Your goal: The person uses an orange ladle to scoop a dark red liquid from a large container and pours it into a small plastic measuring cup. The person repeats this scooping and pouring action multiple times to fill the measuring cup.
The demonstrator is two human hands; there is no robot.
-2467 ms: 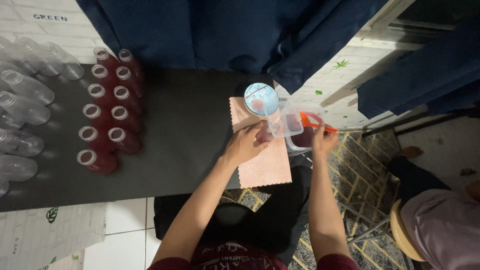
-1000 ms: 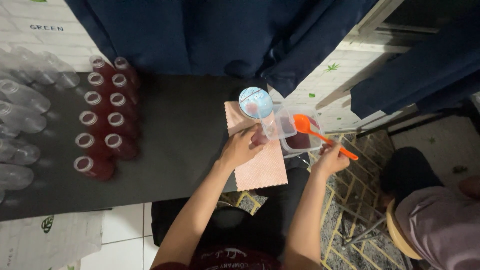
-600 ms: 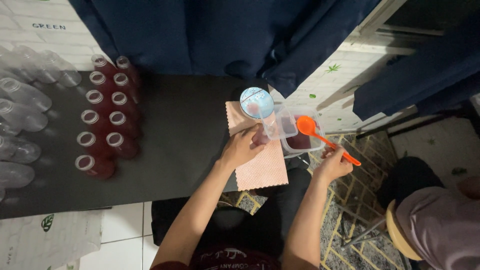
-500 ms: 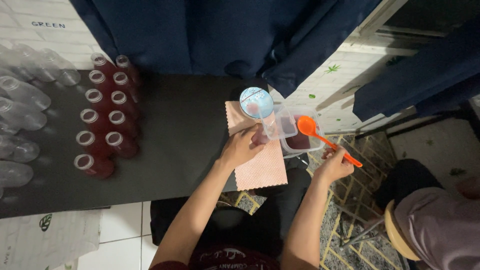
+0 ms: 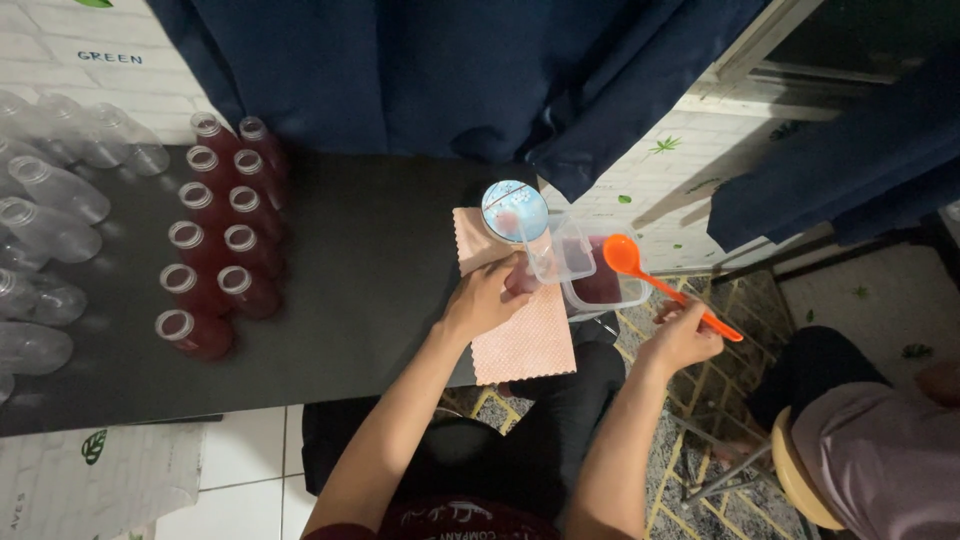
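Orange spoon (image 5: 660, 283) gripped by its handle end in the right hand (image 5: 683, 338), bowl raised just above the clear tub (image 5: 598, 285) of dark red liquid, tub directly ahead of that hand. Left hand (image 5: 487, 300) closed around a small bottle (image 5: 522, 277) standing on the pink cloth (image 5: 520, 322), with a pale blue funnel (image 5: 514, 209) seated at its top, just beyond the fingertips. Whether the spoon bowl is loaded: cannot tell. For a clean pour, probably best to keep the spoon level across the short gap from tub to funnel, tip slowly over the funnel's middle, and hold the bottle upright and firm so it cannot rock on the soft cloth. Cloth under the left hand reaching to the near table edge and looking to hang slightly past it, so any tug could drag the bottle along. Tub sitting at the right-hand end of the black table (image 5: 380, 250), close to its corner and partly beyond it by the look of things; little margin for a nudge from the right wrist. Well to the left of the left hand, open dark tabletop, then rows of filled red bottles (image 5: 215, 255) without caps, and farther left clear empty bottles (image 5: 45, 200). Dark blue curtain (image 5: 450, 70) hanging beyond both hands. To the right of the right hand, another seated person (image 5: 880, 440), near enough to limit elbow swing.
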